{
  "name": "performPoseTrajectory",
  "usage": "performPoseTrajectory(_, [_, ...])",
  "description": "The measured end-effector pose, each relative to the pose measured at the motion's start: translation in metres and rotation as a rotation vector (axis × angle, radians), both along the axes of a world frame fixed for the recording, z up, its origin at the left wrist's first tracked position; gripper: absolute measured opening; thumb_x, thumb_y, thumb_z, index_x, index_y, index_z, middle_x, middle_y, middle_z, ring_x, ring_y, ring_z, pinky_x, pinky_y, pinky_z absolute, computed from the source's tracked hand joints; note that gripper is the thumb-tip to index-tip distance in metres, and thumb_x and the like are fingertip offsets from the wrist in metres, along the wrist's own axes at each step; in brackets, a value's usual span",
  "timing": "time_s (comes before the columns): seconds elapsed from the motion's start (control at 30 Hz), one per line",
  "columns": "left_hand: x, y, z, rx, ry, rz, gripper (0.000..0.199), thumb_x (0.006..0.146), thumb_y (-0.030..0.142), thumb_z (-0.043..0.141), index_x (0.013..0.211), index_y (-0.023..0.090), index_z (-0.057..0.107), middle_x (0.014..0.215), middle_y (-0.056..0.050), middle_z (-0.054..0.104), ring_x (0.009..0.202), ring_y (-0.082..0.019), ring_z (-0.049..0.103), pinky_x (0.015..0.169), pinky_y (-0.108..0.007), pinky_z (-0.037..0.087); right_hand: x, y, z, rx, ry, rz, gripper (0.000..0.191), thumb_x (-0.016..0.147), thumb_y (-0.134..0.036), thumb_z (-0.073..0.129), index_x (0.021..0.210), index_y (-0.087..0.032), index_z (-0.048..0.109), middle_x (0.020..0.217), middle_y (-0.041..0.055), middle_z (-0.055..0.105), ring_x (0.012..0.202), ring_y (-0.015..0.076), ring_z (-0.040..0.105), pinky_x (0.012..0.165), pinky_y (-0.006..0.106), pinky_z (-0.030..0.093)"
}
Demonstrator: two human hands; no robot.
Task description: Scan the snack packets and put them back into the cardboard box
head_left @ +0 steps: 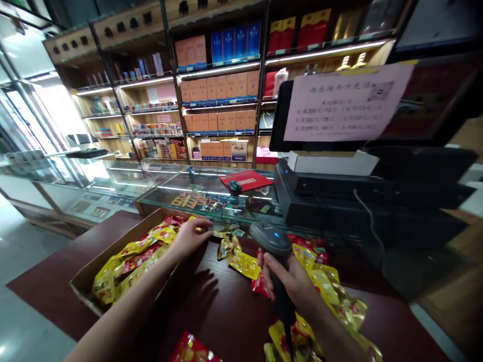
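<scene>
1. An open cardboard box (pixel 116 240) stands at the left of the dark red bench (pixel 211 322), and yellow-and-red snack packets (pixel 128 266) are heaped inside it.
2. The left hand (pixel 188 239) is held at the box's right wall with its grip released, the fingers spread just beside small foil packets (pixel 226 246) lying on the bench.
3. A black handheld barcode scanner (pixel 269 239) is clenched in the grip of the right hand (pixel 287 279), its head tilted up and a blue light lit on it.
4. Loose packets (pixel 245 264) are scattered around and below the right hand.
5. Behind, a red mat (pixel 247 180) is laid on a glass display counter (pixel 204 193), and a black point-of-sale terminal (pixel 320 196) is topped by a screen bearing a pink notice (pixel 347 103).
</scene>
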State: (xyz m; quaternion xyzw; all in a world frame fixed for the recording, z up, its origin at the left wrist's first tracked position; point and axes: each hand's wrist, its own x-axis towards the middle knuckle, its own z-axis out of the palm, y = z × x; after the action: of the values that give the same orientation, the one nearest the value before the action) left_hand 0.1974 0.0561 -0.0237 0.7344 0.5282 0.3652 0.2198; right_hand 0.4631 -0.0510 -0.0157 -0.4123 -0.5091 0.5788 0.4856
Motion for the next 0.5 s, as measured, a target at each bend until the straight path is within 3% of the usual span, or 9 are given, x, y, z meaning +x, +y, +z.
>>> performPoseTrajectory(0.17, [0.07, 0.02, -0.032, 0.007, 0.255, -0.32, 0.029, 0.079, 0.029, 0.059, 0.105, 0.021, 0.071, 0.103, -0.006, 0.07, 0.095, -0.02, 0.063, 0.084, -0.03, 0.049, 0.007, 0.004, 0.002, -0.042, -0.012, -0.002, 0.039, 0.08, -0.054, 0.061, 0.084, -0.016, 0.053, 0.046, -0.0057, 0.051, 0.033, 0.0092, 0.048, 0.036, 0.02, 0.038])
performPoseTrajectory(0.3, [0.094, 0.023, -0.05, 0.12, 0.629, -0.599, 0.045, 0.072, 0.021, 0.062, 0.117, 0.02, 0.064, 0.116, -0.01, 0.065, 0.109, -0.026, 0.054, 0.095, -0.038, 0.041, 0.012, 0.005, 0.006, -0.063, -0.029, -0.025, 0.039, 0.08, -0.054, 0.06, 0.084, -0.016, 0.052, 0.046, -0.0057, 0.052, 0.033, 0.0086, 0.047, 0.035, 0.019, 0.037])
performPoseTrajectory(0.37, [0.096, 0.021, -0.056, 0.134, 0.767, -0.646, 0.046, 0.072, 0.024, 0.063, 0.118, 0.02, 0.062, 0.114, -0.011, 0.065, 0.11, -0.03, 0.051, 0.093, -0.043, 0.039, 0.013, 0.004, 0.008, -0.064, -0.032, -0.043, 0.039, 0.08, -0.054, 0.059, 0.084, -0.017, 0.051, 0.046, -0.0059, 0.052, 0.033, 0.0083, 0.047, 0.035, 0.019, 0.035])
performPoseTrajectory(0.5, [0.09, 0.017, -0.061, 0.15, 0.833, -0.583, 0.037, 0.072, 0.027, 0.064, 0.108, 0.018, 0.065, 0.1, -0.013, 0.066, 0.104, -0.031, 0.051, 0.088, -0.043, 0.038, 0.01, 0.003, 0.009, -0.074, -0.056, -0.074, 0.039, 0.08, -0.054, 0.059, 0.085, -0.017, 0.049, 0.045, -0.0064, 0.051, 0.032, 0.0086, 0.046, 0.035, 0.019, 0.034])
